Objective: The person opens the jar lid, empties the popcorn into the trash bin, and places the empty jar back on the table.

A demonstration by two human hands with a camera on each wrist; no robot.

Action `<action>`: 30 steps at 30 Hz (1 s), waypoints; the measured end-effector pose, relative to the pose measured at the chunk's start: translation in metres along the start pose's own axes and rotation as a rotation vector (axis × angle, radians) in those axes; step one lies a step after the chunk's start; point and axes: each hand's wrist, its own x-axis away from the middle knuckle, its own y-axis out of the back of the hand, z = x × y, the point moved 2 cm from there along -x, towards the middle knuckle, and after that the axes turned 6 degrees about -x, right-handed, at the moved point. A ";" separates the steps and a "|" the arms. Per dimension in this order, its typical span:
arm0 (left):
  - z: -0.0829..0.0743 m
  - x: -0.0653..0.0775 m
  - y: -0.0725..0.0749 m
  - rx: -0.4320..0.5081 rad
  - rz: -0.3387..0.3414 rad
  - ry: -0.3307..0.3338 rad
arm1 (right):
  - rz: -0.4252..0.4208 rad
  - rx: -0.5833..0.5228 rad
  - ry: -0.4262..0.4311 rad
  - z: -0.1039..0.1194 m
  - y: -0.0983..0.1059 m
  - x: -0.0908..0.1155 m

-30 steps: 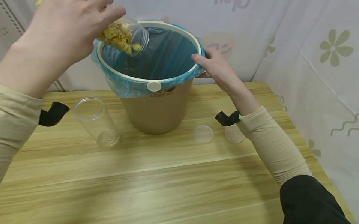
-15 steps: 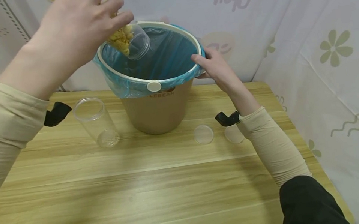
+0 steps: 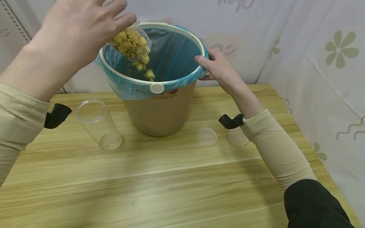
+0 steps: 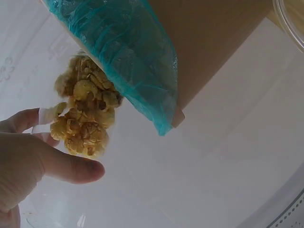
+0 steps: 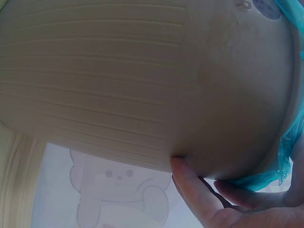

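Observation:
My left hand (image 3: 82, 25) grips a clear plastic jar (image 3: 145, 38), tipped mouth-down over the bin's far left rim. Yellow popcorn (image 4: 85, 109) fills part of the jar, and several pieces (image 3: 143, 68) are dropping from its mouth into the bin. The brown trash bin (image 3: 161, 113) stands upright, lined with a blue plastic bag (image 3: 127, 90) under a white ring (image 3: 199, 44). At the bin's right side my right hand (image 3: 215, 65) holds the rim, thumb over the ring. The right wrist view shows its fingers (image 5: 192, 187) against the bin's outer wall.
Left of the bin a second clear jar (image 3: 96, 119) stands without a lid. Two clear round lids (image 3: 207, 137) lie on the wooden table (image 3: 153, 206) to the right, one partly behind the right forearm. A printed white cloth (image 3: 293, 7) hangs behind the table.
The left hand has moved slightly right and tipped the jar further. Popcorn has slid to the jar's mouth and now falls into the bin. The right hand keeps its place on the rim.

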 end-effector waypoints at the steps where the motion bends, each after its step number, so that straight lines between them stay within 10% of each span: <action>1: 0.000 0.000 0.000 -0.004 0.000 0.000 | 0.001 0.001 0.001 0.000 0.000 0.000; 23: -0.002 -0.004 0.006 -0.061 0.030 -0.007 | 0.000 -0.006 0.001 -0.002 -0.001 -0.002; 30: -0.005 -0.008 0.009 -0.138 -0.096 -0.034 | -0.002 -0.009 -0.004 -0.001 -0.001 -0.002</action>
